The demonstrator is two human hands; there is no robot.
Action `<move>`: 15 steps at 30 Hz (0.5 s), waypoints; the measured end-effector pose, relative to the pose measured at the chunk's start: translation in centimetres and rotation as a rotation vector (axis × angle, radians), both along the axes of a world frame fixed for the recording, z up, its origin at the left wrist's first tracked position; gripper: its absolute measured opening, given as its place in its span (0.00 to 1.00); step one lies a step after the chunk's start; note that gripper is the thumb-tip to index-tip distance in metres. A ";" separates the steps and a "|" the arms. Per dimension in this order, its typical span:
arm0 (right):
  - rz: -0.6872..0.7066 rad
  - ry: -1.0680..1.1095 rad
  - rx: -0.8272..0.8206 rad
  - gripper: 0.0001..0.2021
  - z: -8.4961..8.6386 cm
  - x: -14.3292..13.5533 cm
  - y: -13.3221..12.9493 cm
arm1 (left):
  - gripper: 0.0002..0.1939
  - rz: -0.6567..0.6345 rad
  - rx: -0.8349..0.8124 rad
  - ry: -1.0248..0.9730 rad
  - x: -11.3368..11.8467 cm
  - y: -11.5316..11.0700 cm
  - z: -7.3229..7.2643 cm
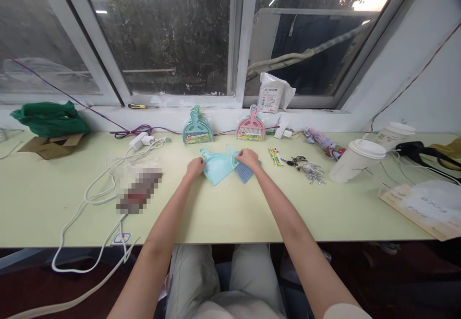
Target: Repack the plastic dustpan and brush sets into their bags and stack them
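L hand (195, 168) curled on edge of light-blue dustpan (218, 166); R hand (248, 159) closed over small brush (245, 172) (bristles showing), both lying on worktop (223, 213).

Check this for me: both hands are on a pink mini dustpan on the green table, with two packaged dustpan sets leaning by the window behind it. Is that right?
Only the colour is wrong. The head view shows the left hand and right hand on a light blue dustpan, not a pink one. The pink packaged set and the teal packaged set do lean by the window.
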State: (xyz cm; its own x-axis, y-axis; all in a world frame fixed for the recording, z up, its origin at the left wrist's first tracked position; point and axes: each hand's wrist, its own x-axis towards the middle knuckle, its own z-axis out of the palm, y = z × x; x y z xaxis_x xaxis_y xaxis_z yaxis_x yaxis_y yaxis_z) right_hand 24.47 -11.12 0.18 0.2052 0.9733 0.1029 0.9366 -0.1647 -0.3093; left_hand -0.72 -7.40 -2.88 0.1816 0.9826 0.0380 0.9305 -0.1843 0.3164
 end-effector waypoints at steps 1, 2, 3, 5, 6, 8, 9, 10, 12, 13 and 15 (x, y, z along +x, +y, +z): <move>0.049 -0.002 0.001 0.11 0.2 -0.7 -0.1 | 0.15 -0.051 0.003 -0.010 1.2 -0.5 0.0; 0.089 -0.020 0.000 0.10 0.3 -1.4 -0.2 | 0.16 -0.126 0.001 -0.032 2.3 -0.9 0.0; 0.117 -0.049 0.001 0.10 0.4 -2.0 -0.4 | 0.17 -0.217 -0.008 -0.062 3.4 -1.3 0.0; 0.142 -0.118 0.014 0.10 0.5 -2.8 -0.6 | 0.17 -0.384 0.003 -0.122 5.0 -2.1 0.1; 0.143 -0.145 0.021 0.09 0.5 -2.9 -0.8 | 0.17 -0.439 0.036 -0.137 5.5 -2.3 0.2; 0.133 -0.180 0.024 0.09 0.5 -2.6 -1.0 | 0.14 -0.484 0.160 -0.120 5.8 -2.5 0.5; 0.127 -0.186 0.023 0.09 0.5 -2.2 -1.1 | 0.12 -0.482 0.232 -0.093 5.7 -2.6 0.7; 0.118 -0.187 0.021 0.08 0.4 -1.8 -1.1 | 0.12 -0.470 0.299 -0.061 5.5 -2.5 0.8; 0.094 -0.168 0.025 0.08 0.4 -1.2 -1.1 | 0.14 -0.431 0.402 0.004 5.1 -2.3 1.0; 0.083 -0.150 0.028 0.08 0.3 -1.0 -1.1 | 0.16 -0.413 0.442 0.032 5.0 -2.2 1.0; 0.069 -0.109 0.033 0.09 0.2 -1.0 -0.9 | 0.20 -0.398 0.513 0.081 5.1 -1.9 0.8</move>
